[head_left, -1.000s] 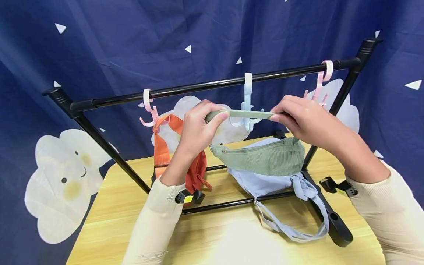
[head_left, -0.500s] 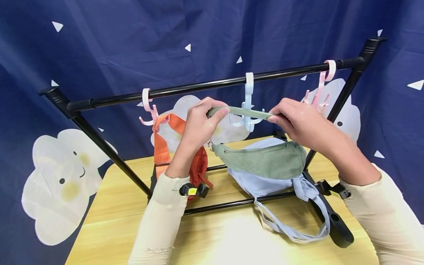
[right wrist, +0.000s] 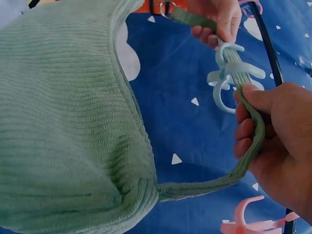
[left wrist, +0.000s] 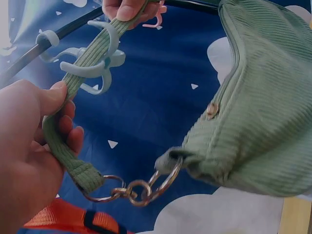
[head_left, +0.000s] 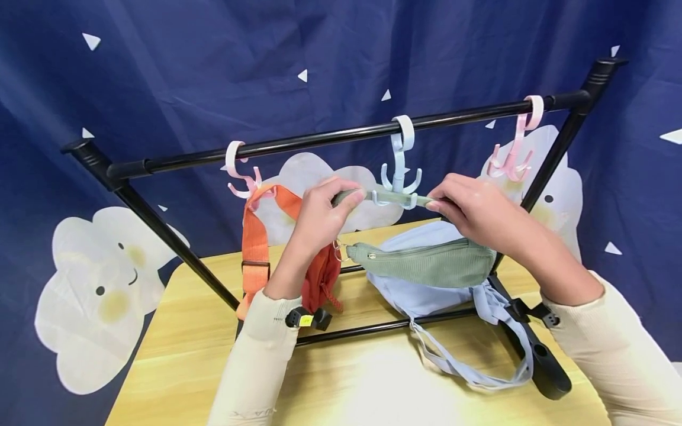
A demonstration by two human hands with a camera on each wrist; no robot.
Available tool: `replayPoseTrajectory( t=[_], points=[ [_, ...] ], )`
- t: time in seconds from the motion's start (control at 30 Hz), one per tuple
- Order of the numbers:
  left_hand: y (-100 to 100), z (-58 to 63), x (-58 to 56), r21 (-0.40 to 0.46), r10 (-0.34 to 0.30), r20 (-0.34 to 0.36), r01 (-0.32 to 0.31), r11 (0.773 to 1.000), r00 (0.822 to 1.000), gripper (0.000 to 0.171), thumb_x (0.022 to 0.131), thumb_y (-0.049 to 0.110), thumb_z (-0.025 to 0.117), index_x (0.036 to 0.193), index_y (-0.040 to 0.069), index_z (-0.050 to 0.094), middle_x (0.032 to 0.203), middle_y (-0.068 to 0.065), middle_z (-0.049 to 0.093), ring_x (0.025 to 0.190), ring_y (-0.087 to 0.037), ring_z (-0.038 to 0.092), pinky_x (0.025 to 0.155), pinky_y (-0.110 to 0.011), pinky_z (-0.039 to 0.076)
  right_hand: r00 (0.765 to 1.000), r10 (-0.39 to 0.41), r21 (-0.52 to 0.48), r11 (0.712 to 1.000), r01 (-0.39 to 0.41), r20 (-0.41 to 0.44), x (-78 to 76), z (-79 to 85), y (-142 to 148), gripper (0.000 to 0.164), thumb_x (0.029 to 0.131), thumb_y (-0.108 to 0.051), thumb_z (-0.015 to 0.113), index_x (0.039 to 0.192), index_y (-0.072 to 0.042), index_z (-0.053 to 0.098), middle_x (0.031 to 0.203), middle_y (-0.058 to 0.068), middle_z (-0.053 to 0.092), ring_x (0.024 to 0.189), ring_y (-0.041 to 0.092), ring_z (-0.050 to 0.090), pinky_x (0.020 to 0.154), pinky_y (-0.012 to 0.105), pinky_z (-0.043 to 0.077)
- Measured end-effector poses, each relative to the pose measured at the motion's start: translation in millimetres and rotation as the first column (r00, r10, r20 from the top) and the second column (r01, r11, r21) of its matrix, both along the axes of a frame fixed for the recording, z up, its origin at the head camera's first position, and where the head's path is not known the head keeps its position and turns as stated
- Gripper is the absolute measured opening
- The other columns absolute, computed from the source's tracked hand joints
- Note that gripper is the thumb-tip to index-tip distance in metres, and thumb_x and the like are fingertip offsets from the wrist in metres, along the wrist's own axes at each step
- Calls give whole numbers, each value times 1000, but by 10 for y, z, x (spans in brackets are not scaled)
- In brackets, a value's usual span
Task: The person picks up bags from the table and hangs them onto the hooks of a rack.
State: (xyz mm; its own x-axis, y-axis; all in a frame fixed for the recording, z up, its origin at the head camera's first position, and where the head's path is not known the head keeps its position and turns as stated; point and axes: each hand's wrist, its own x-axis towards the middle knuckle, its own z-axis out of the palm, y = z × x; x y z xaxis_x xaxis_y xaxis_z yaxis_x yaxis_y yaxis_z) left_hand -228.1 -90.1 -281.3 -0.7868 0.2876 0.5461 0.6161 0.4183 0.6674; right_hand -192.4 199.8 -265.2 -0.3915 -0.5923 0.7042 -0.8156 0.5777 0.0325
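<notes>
Both hands stretch the strap (head_left: 396,197) of a green corduroy bag (head_left: 431,263) across the prongs of a light blue hook (head_left: 399,177) that hangs from the black rail (head_left: 330,137). My left hand (head_left: 343,204) pinches the strap's left end near the metal rings (left wrist: 141,187). My right hand (head_left: 438,202) grips the right end, with the thumb on top. The bag hangs below between the hands. In the left wrist view the strap (left wrist: 87,58) lies in the hook (left wrist: 95,73). In the right wrist view the strap (right wrist: 256,122) curls through my right hand (right wrist: 275,141) beside the hook (right wrist: 231,73).
An orange bag (head_left: 319,278) hangs by its strap (head_left: 254,236) from the left pink hook (head_left: 241,174). A second pink hook (head_left: 511,157) hangs at the rail's right end. A light blue bag (head_left: 421,299) lies on the wooden table (head_left: 176,355) inside the rack's frame (head_left: 533,349).
Both hands have lowered the green strap from in front of the blue hook down onto its prongs. The green bag has sunk slightly with it.
</notes>
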Motion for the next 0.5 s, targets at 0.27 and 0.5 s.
replayPoseTrajectory(
  t=[0.27,0.5],
  points=[
    [-97,-19,86,3,-10,-3,10,1000,1000,22,100,25,71,114,10,78,101,-3,73,81,-17,57,73,-28,46,1000,-3,-4,1000,4,30,0,-48,-62,21,83,5,81,97,-4,69,88,6,69,74,11,57,67,24,48],
    [-203,-31,155,20,-14,-52,15,1000,999,21,100,24,71,112,8,79,87,-3,67,67,-17,49,63,-28,40,998,12,7,1000,-13,57,-6,-39,-148,16,86,3,78,98,-4,69,87,4,66,76,10,55,69,22,46]
  ],
)
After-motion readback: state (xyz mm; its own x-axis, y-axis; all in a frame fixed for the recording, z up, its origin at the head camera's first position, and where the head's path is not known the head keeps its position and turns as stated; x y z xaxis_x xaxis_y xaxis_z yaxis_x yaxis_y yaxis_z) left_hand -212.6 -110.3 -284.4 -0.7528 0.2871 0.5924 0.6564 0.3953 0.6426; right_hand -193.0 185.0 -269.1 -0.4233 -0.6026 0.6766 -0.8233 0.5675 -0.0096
